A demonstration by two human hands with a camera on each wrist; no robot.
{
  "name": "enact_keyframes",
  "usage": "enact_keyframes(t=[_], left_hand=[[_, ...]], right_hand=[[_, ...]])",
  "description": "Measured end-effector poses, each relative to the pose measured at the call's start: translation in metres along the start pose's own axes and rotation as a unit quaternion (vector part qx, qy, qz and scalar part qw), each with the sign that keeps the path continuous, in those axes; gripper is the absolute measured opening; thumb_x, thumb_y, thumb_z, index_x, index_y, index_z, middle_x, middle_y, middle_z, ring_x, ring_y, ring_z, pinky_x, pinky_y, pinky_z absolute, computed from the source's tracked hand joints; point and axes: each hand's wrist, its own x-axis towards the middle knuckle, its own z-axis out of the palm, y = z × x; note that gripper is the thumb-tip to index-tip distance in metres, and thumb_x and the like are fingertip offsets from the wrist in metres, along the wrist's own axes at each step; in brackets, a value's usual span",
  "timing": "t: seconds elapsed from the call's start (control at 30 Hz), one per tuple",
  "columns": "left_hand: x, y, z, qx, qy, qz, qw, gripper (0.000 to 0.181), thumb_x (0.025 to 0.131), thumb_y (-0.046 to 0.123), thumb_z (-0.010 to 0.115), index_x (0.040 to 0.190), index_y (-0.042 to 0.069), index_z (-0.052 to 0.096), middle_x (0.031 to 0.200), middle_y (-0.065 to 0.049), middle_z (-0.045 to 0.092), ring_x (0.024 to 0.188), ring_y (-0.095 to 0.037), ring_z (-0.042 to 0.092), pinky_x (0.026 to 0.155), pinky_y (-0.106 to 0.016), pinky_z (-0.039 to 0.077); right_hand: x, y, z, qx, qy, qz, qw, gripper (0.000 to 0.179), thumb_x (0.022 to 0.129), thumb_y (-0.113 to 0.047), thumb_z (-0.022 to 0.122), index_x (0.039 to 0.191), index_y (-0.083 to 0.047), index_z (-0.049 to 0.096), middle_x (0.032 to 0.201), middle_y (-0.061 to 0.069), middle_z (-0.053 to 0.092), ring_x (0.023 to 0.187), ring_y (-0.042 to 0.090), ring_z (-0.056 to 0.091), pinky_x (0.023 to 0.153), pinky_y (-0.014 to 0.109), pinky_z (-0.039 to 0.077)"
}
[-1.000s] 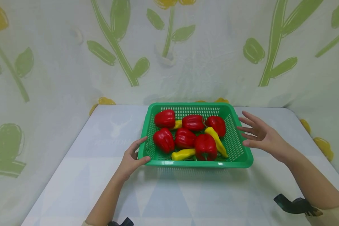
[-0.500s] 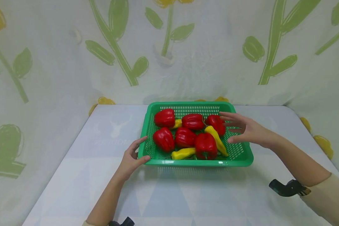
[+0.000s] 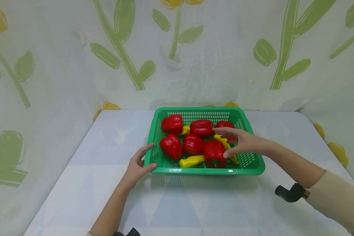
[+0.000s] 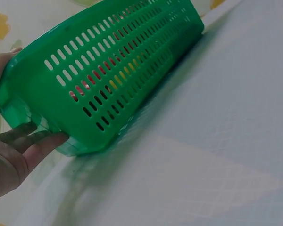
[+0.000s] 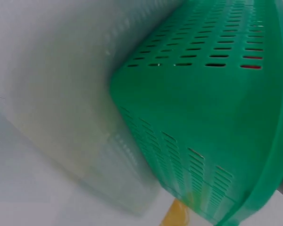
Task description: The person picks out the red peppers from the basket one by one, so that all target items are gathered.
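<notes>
A green plastic basket (image 3: 247, 170) with slotted walls holds several red bell peppers (image 3: 171, 146) and several long yellow peppers (image 3: 191, 161). My left hand (image 3: 136, 167) grips its left end, thumb on the rim; in the left wrist view, fingers (image 4: 47, 147) press the outer wall from below. Over the basket's right part hovers my right hand (image 3: 243, 142), fingers spread apart from the thumb. Its thumb tip is by the front right bell pepper (image 3: 213, 154); whether it touches cannot be told. The hand partly hides the back right bell pepper (image 3: 224, 124) and a yellow pepper (image 3: 233, 158).
The basket stands on a white table (image 3: 177, 209) with a pale blue triangle pattern. Behind it hangs a pale cloth (image 3: 218, 72) printed with green stems and yellow flowers. Dark wrist mounts (image 3: 290, 193) sit near the cuffs.
My right hand has moved left from outside the basket's right rim to above the peppers on that side. My left hand and the basket have stayed in place.
</notes>
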Motion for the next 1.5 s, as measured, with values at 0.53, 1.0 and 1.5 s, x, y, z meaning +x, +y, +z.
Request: enact_keyframes(t=[0.53,1.0,1.5], left_hand=[[0.0,0.001,0.0,-0.005,-0.001,-0.013,0.9999,0.066,0.085,0.002,0.064,0.144,0.009,0.034,0.15,-0.019,0.025,0.117,-0.047,0.05,0.079,-0.027,0.055],[0.0,-0.001,0.0,-0.006,0.0,-0.013,0.9999,0.066,0.085,0.001,0.063,0.144,0.009,0.035,0.15,-0.019,0.026,0.114,-0.046,0.052,0.079,-0.027,0.055],[0.0,-0.001,-0.001,-0.006,-0.002,0.0,1.0,0.065,0.086,0.001,0.063,0.144,0.009,0.035,0.15,-0.02,0.026,0.116,-0.047,0.05,0.079,-0.027,0.054]], right_hand=[[0.012,0.009,0.016,-0.019,-0.012,0.025,0.9994,0.086,0.072,-0.025,0.082,0.143,-0.009,0.037,0.143,0.02,0.037,0.129,0.042,0.032,0.08,0.04,0.056],[0.013,0.013,0.022,-0.007,-0.029,0.058,0.9979,0.075,0.072,-0.028,0.082,0.138,-0.013,0.047,0.136,0.016,0.045,0.125,0.038,0.036,0.08,0.038,0.055],[0.011,0.015,0.025,0.014,-0.005,0.063,0.9979,0.075,0.07,-0.026,0.083,0.136,-0.013,0.049,0.132,0.016,0.049,0.122,0.036,0.04,0.078,0.038,0.056]])
